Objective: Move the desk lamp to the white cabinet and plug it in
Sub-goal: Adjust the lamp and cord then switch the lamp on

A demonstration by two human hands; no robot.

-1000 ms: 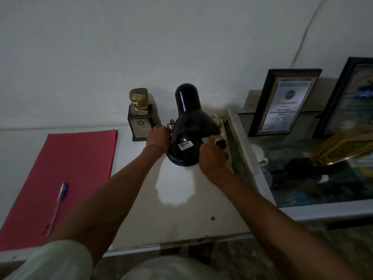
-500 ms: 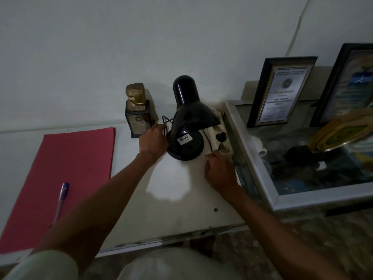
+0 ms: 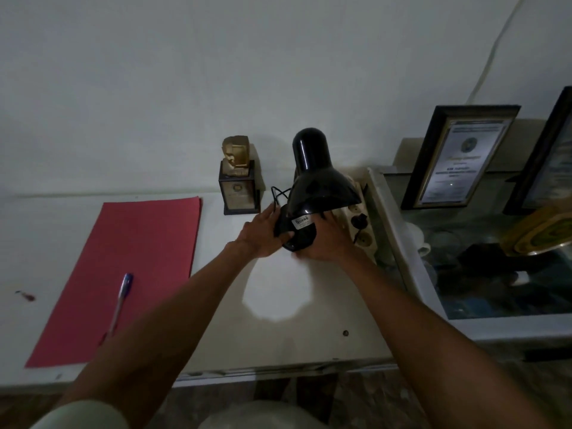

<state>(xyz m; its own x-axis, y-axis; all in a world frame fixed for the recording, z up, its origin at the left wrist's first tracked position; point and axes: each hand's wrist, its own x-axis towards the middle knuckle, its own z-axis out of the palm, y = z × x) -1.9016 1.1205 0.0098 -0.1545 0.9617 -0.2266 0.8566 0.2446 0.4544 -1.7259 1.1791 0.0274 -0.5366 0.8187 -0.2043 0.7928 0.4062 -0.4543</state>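
A black desk lamp [image 3: 315, 181] with a bell shade stands lit on the white cabinet top [image 3: 216, 274], throwing a bright oval onto the surface in front of it. Its round base [image 3: 301, 235] carries a small white label. My left hand [image 3: 263, 233] grips the base from the left and my right hand [image 3: 325, 239] holds it from the right. The lamp's thin black cord [image 3: 278, 193] loops behind my left hand. A beige power strip [image 3: 360, 227] lies just right of the lamp with a black plug [image 3: 359, 219] in one socket.
A gold trophy on a dark block [image 3: 238, 178] stands left of the lamp by the wall. A red folder [image 3: 130, 267] with a pen [image 3: 120, 301] lies at the left. A glass-topped case [image 3: 464, 258] with framed certificates [image 3: 458, 159] borders the right.
My right hand has come back from the cabinet top near the power strip onto the lamp base. My left hand has closed further around the base. The lamp still stands in the same spot.
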